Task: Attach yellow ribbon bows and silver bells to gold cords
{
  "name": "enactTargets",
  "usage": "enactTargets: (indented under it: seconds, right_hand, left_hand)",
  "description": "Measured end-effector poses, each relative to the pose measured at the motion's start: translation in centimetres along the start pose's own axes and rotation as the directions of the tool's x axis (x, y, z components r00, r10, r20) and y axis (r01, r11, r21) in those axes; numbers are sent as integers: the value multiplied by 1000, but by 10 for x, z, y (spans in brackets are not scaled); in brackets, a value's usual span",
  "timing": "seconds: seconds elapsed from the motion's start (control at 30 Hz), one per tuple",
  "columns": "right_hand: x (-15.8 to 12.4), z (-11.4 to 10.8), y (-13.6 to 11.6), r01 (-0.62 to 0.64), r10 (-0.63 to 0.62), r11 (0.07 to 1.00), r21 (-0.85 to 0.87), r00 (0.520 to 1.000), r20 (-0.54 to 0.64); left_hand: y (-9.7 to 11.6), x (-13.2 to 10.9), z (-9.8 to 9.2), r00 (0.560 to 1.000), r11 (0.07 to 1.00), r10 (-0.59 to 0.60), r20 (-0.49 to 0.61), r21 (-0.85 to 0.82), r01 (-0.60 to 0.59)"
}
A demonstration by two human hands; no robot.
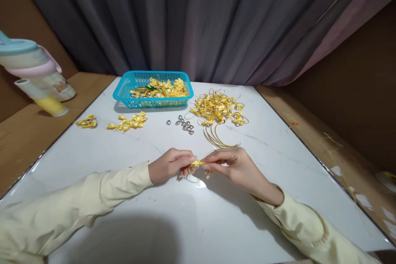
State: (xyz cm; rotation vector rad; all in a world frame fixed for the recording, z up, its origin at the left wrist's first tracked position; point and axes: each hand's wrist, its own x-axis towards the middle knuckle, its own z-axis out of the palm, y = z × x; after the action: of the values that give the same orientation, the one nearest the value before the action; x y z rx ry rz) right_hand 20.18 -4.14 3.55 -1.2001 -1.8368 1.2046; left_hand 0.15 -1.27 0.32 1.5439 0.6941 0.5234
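Between my two hands is a small yellow ribbon bow (196, 163) with gold cord looping below it. My left hand (173, 165) pinches its left side, the thumb on top. From the right, my right hand (235, 166) grips the bow's other end between thumb and fingertips. Just beyond my right hand lie several loose gold cords (218, 138) in a curved bunch. Silver beads (185, 125) are scattered past my left hand. Farther right is a heap of yellow bows with cords and silver beads (216, 107). Fingers hide part of the held bow.
A blue plastic basket (123, 97) at the back holds more yellow bows, beads and cords. Loose yellow bows (128, 122) and a small corded group (87, 121) lie left on the white table (148, 222). A tumbler (34, 66) and a yellow-white tube (43, 99) stand outside its left edge.
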Motion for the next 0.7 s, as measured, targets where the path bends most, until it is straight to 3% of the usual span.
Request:
enactTargets:
  seconds: [0.3, 0.7]
  right_hand:
    - [0, 5, 3, 112, -114, 989, -93, 993, -19]
    - [1, 5, 2, 136, -136, 986, -95, 991, 1]
  left_hand:
    - [0, -2, 0, 998, 997, 58, 14, 49, -59]
    - [-1, -3, 3, 996, 984, 90, -12, 153, -87]
